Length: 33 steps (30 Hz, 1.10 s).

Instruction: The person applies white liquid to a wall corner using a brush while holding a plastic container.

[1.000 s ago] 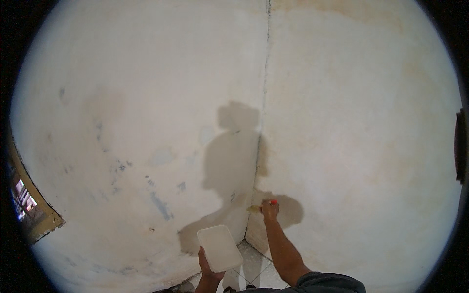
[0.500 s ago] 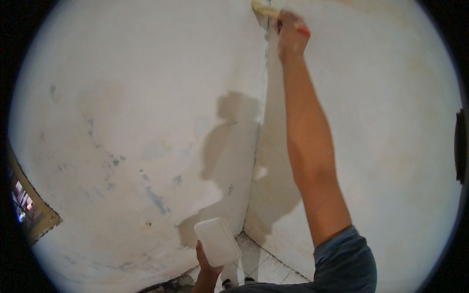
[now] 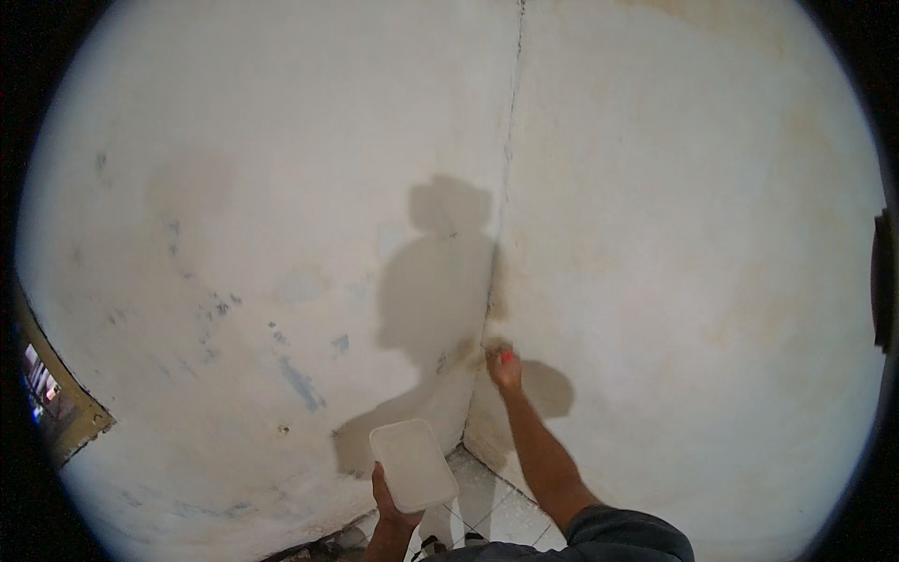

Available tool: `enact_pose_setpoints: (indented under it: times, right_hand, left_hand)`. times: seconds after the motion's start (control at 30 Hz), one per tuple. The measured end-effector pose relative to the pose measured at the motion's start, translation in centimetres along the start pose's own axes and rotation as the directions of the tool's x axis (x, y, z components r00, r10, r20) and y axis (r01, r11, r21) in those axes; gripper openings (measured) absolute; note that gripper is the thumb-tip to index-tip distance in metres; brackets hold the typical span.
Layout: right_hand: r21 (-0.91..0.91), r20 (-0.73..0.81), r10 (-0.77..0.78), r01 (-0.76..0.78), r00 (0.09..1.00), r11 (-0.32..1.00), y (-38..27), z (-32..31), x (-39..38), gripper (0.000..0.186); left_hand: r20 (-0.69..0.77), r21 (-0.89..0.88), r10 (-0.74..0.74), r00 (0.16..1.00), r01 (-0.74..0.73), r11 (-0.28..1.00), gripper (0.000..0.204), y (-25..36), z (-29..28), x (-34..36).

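Note:
My right hand is closed around a paintbrush, low in the corner where the two walls meet. Only the red end of its handle shows clearly; the hand hides most of the rest. Close to the corner line, the hand is by the right wall, and I cannot tell whether the bristles touch it. Below and to the left, my left hand grips a shallow white rectangular plastic tub by its side, thumb along the edge. The tub is tilted toward me, with pale contents or a pale bottom inside.
The left wall has grey scuffs and patches; the right wall carries faint yellowish stains. A framed opening lies at far left, a dark object at far right. Pale floor tiles and my feet show below. My shadow falls across the corner.
My right hand has come down with the paintbrush from high on the corner line to low in the corner. The left hand and tub have barely moved.

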State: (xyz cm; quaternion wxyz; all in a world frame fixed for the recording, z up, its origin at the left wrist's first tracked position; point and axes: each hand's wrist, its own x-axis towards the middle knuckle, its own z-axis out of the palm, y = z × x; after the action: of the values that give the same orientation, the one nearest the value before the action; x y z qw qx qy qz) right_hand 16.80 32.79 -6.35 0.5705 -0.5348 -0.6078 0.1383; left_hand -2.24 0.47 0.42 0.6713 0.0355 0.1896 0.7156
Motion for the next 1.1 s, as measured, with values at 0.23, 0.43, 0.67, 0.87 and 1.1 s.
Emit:
enact_pose_setpoints:
  times: [0.23,0.43,0.67,0.87,1.1]
  right_hand:
    - [0.110,-0.259,-0.397,0.435,0.881,0.894,-38.6,-14.2,26.9,0.022]
    - [0.035,-0.345,-0.734,0.790,0.584,0.612,-44.6,-17.0,32.9,0.019]
    - [-0.192,-0.075,-0.567,0.546,0.820,0.815,-17.0,-4.7,10.8,0.018]
    - [-0.156,0.419,-0.193,0.280,0.887,0.947,-4.1,-4.7,-0.8,0.020]
    - [-0.179,0.262,-0.408,0.460,0.874,0.870,-31.5,-11.5,22.7,0.032]
  left_hand:
    - [0.034,0.026,0.048,0.998,-0.049,0.998,0.067,-0.2,-0.8,-0.2]
    - [0.027,0.032,0.046,0.999,-0.046,0.998,0.064,-0.4,0.8,0.2]
    - [0.026,0.006,0.010,1.000,-0.010,1.000,0.063,-0.2,-0.1,0.3]
    - [0.048,0.015,-0.006,0.999,0.005,1.000,0.062,-0.4,1.0,0.2]
    - [0.053,0.011,0.007,0.999,-0.008,1.000,0.062,0.2,0.4,0.0]
